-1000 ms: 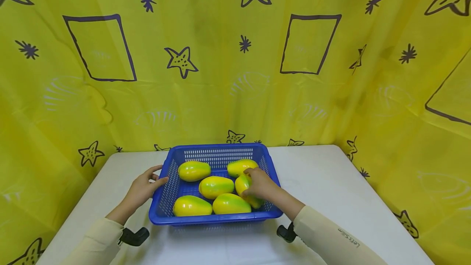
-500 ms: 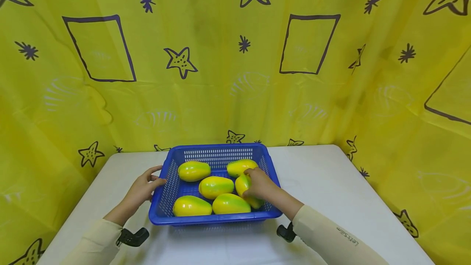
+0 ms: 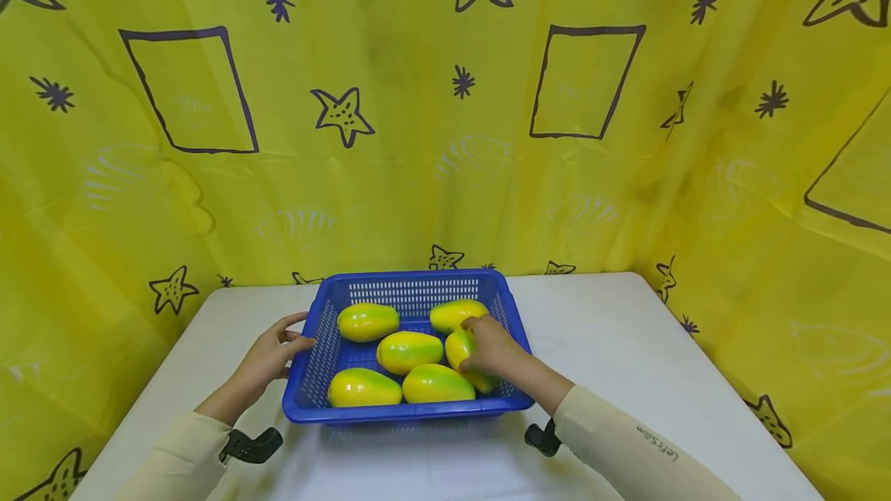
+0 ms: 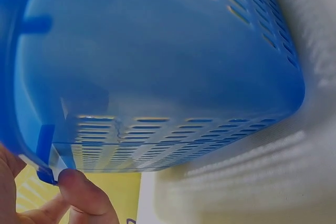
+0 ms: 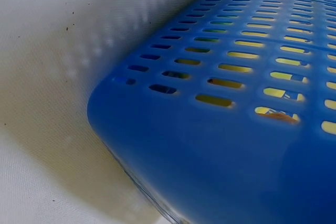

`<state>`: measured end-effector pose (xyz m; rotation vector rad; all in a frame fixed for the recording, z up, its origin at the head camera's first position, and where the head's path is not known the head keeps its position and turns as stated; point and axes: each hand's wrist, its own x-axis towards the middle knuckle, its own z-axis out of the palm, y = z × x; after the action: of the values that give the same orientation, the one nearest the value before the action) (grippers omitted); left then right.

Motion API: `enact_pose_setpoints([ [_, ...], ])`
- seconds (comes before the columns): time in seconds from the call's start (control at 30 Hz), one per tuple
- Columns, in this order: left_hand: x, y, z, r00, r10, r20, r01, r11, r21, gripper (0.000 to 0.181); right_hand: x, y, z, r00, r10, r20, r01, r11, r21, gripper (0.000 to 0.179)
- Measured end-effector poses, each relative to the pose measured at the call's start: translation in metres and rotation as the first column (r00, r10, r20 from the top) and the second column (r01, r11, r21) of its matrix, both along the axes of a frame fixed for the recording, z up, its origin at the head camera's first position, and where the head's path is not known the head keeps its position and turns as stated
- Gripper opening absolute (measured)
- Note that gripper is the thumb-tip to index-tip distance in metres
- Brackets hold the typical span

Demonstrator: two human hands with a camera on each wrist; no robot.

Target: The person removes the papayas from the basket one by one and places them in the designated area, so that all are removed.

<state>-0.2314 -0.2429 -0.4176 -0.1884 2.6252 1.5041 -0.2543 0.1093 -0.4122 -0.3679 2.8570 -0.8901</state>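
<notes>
A blue plastic basket (image 3: 411, 412) with slotted walls stands on the table, holding several glossy yellow-green papayas. At its left side, my left hand (image 3: 267, 350) pinches the rim; the left wrist view shows a fingertip (image 4: 84, 192) right at the rim's corner. My right hand (image 3: 493, 346) reaches over the right wall and grips the rightmost papaya (image 3: 458, 348), with the thumb on its near left side and fingers over its top. The hand hides much of that fruit. Close by lie a papaya (image 3: 455, 314) at the back and another papaya (image 3: 438, 383) in front.
The table (image 3: 599, 346) is covered in white. Yellow curtains (image 3: 390, 199) with dark star drawings hang behind it and along both sides. Inside the basket, more fruit lies to the left: a back papaya (image 3: 367, 322), a middle papaya (image 3: 409, 352) and a front papaya (image 3: 365, 387).
My left hand has shifted very slightly leftward at the rim. The right hand, the basket and the papayas keep their places.
</notes>
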Motion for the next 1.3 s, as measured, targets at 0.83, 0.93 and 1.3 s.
enact_pose_setpoints([
  [0.83,0.0017,0.0003,-0.0012,1.0,-0.011,-0.002,0.011,0.999,0.052,0.069,-0.0026,0.001,0.0038,1.0,-0.019,0.022,0.019,1.0,-0.018,0.07],
  [0.93,0.0017,0.0004,-0.0012,1.0,-0.009,-0.001,0.009,0.999,0.05,0.069,-0.0031,0.0012,0.0037,0.999,-0.022,0.029,0.023,1.0,-0.016,0.069],
  [1.3,0.0019,0.001,-0.0009,1.0,-0.006,0.003,0.006,0.999,0.044,0.07,-0.0038,0.0016,0.0078,0.999,-0.021,0.035,0.022,1.0,-0.015,0.067],
])
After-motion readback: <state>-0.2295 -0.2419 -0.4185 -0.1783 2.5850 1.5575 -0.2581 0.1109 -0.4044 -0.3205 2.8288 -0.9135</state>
